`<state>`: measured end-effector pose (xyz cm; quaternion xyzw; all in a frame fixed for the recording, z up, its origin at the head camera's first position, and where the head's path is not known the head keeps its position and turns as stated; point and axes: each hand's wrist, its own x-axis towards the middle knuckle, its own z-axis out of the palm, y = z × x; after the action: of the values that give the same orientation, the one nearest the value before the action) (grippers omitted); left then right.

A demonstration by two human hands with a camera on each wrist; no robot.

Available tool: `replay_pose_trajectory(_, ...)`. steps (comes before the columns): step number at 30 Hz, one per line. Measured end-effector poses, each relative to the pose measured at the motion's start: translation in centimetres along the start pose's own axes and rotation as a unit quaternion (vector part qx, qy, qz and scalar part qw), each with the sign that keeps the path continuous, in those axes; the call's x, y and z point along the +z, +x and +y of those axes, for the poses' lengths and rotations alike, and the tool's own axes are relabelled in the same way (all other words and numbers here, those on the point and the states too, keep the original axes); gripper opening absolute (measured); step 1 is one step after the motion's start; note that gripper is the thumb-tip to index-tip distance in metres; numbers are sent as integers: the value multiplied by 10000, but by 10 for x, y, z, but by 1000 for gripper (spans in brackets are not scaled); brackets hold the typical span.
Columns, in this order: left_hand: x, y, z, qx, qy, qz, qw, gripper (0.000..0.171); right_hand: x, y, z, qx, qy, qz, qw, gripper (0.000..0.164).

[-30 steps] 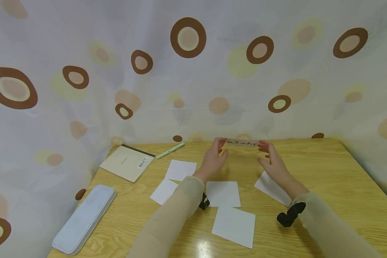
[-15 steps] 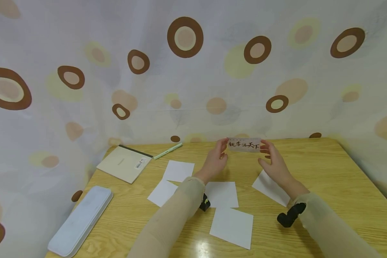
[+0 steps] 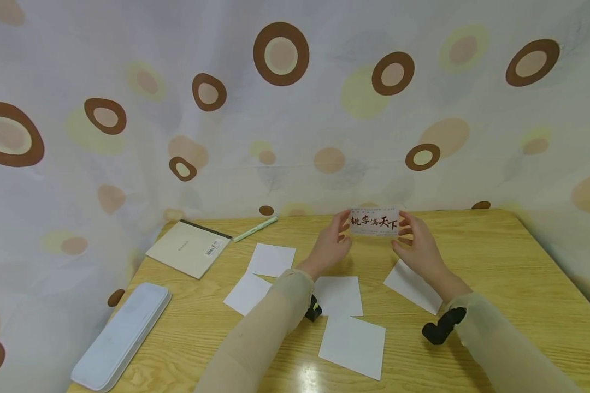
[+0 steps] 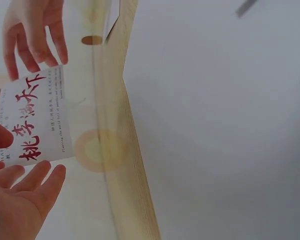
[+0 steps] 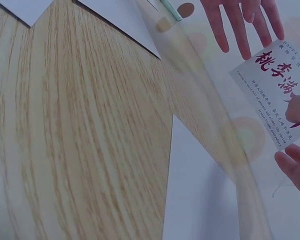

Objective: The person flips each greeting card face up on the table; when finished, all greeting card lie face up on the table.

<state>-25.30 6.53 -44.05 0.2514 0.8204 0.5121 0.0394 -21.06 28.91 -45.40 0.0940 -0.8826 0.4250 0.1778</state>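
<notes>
Raised over the far part of the table is a thin, pale, see-through-looking sheet with large red Chinese characters and small print. My left hand pinches its left end and my right hand its right end. In the left wrist view, the left hand has its fingers along the sheet's lower edge. The right wrist view shows the right thumb over the front of the sheet at one end. Its printed side faces me.
Several white paper squares lie below and between my arms, one partly under the right hand. To the left are a cream notebook, a light green pen and a pale pencil case. A patterned curtain hangs behind the table.
The sheet has tilted up from nearly edge-on to face me, so its whole lettering shows, now red rather than dark. Both hands keep their hold, almost in place.
</notes>
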Motion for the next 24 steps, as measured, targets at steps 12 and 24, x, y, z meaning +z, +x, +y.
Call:
replay_pose_trajectory(12,2,2,0,-16,13,-29,10000,69,0,4,-2,108,-460,83,9988,74)
replay_pose_trajectory(24,4,6,7,-248,486,-499,9973,70,-3,3,2,275,-1088,145,9936,77)
